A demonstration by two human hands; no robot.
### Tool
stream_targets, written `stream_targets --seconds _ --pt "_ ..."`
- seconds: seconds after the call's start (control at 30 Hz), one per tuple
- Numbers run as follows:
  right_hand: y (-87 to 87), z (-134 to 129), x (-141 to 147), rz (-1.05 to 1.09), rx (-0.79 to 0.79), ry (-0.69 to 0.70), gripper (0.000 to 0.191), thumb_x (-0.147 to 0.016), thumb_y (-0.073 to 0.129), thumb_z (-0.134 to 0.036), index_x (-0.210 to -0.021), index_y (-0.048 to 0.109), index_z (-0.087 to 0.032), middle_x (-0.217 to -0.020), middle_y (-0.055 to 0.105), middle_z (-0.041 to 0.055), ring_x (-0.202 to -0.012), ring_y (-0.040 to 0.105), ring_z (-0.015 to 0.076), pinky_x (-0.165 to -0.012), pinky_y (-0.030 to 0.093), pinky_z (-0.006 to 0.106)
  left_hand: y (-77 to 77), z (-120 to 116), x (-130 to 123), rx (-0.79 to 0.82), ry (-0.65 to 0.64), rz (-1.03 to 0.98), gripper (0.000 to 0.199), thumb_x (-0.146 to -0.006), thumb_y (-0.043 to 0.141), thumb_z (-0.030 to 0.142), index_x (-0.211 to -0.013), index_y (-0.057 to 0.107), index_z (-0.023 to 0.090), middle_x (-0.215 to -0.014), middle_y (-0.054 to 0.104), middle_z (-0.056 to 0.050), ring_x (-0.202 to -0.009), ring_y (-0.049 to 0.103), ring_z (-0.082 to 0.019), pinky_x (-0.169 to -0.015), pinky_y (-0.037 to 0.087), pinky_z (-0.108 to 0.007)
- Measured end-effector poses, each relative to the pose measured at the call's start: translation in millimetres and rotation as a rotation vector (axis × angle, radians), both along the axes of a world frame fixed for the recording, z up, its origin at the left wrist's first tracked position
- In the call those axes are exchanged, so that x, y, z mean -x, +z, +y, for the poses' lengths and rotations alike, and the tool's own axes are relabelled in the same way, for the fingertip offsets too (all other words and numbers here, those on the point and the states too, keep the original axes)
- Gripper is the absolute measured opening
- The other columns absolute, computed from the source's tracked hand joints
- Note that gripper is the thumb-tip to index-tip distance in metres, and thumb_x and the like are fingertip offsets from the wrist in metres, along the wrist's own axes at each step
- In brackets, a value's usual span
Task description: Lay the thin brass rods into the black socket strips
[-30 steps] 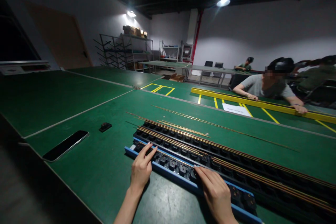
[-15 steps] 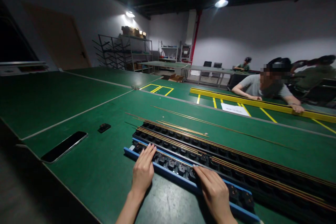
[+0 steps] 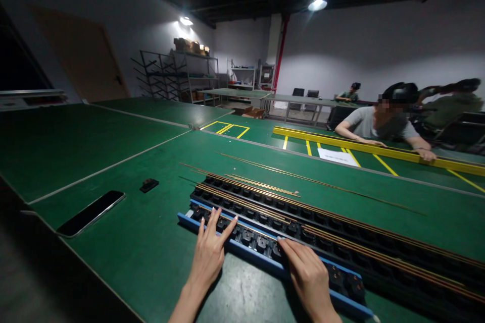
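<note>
A blue-edged rail (image 3: 250, 251) holding a row of black modules (image 3: 261, 243) lies on the green table, slanting down to the right. My left hand (image 3: 209, 250) rests over its left part, fingers spread, the tips touching the modules and a thin brass rod. Farther right, my right hand (image 3: 307, 271) bends over the rail with its fingers together; its fingertips press at the rod beside the blue edge, and whether they pinch it is hidden. Behind, black module rows carry long brass rods (image 3: 341, 238). Looser thin rods (image 3: 261, 185) lie beyond them.
To the left are a phone (image 3: 91, 213) and a small black part (image 3: 149, 184) on the table (image 3: 113, 257). Across the table, a person (image 3: 390, 116) leans over a long yellow bar (image 3: 364, 149), near a white paper sheet (image 3: 338, 157).
The fingers of my left hand have spread apart, with the index finger reaching right along the rail. My right hand has stayed nearly in place.
</note>
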State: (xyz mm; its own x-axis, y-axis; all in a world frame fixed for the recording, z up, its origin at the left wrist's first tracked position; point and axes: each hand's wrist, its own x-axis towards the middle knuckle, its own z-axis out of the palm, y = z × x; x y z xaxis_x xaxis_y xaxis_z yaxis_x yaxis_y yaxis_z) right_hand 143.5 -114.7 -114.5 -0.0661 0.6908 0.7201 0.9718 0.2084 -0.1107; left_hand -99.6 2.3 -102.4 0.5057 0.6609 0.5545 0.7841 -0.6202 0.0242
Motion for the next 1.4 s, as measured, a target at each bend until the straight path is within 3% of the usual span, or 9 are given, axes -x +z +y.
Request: stream_targets --seconds 0.4,0.63,0.8,1.13,1.4 --pt "1.8 2 -8 -0.106 -0.014 0.012 0.046 -0.083 0.040 -0.005 -0.123 0.058 -0.019 -0.107 0.067 0.0060 -0.094 0.063 0.0159 -0.082 0.049 0.029 -1.8 -1 -3 -0.007 0.027 0.022 0.076 -0.078 0.033 -0.007 -0.141 0.028 0.037 -0.151 0.027 -0.010 -0.140 0.020 -0.028 -0.107 0.027 -0.058" --pt "4.0 1 -7 -0.091 -0.010 0.007 0.048 -0.081 0.039 -0.004 -0.121 0.060 -0.019 -0.107 0.068 0.0069 -0.094 0.063 0.0166 -0.081 0.050 0.029 -4.2 0 -6 0.021 -0.115 0.011 0.073 -0.079 0.028 -0.005 -0.146 0.018 0.022 -0.147 0.036 -0.003 -0.140 0.021 -0.018 -0.113 0.021 -0.045" --pt "2.5 1 -6 -0.086 -0.011 0.002 0.049 -0.079 0.039 -0.003 -0.121 0.060 -0.019 -0.106 0.068 0.0071 -0.093 0.064 0.0167 -0.081 0.051 0.029 -2.0 -3 -8 -0.002 -0.101 0.020 0.074 -0.077 0.030 -0.005 -0.146 0.017 0.020 -0.147 0.036 -0.005 -0.139 0.023 -0.018 -0.115 0.015 -0.044" --pt "4.5 0 -6 -0.076 0.016 -0.006 0.051 -0.077 0.039 -0.002 -0.120 0.060 -0.020 -0.106 0.068 0.0067 -0.093 0.064 0.0166 -0.081 0.052 0.029 4.7 -10 -10 -0.012 -0.020 0.147 0.079 -0.077 0.030 -0.006 -0.143 0.020 0.036 -0.151 0.027 -0.004 -0.139 0.024 -0.023 -0.109 0.024 -0.053" --pt "2.3 -1 -1 -0.014 0.035 -0.027 0.055 -0.076 0.038 0.001 -0.122 0.059 -0.020 -0.108 0.067 0.0069 -0.096 0.062 0.0179 -0.083 0.051 0.032 3.6 -8 -11 -0.006 -0.022 0.113 0.078 -0.078 0.030 -0.006 -0.142 0.023 0.038 -0.149 0.032 -0.003 -0.137 0.028 -0.023 -0.109 0.023 -0.056"
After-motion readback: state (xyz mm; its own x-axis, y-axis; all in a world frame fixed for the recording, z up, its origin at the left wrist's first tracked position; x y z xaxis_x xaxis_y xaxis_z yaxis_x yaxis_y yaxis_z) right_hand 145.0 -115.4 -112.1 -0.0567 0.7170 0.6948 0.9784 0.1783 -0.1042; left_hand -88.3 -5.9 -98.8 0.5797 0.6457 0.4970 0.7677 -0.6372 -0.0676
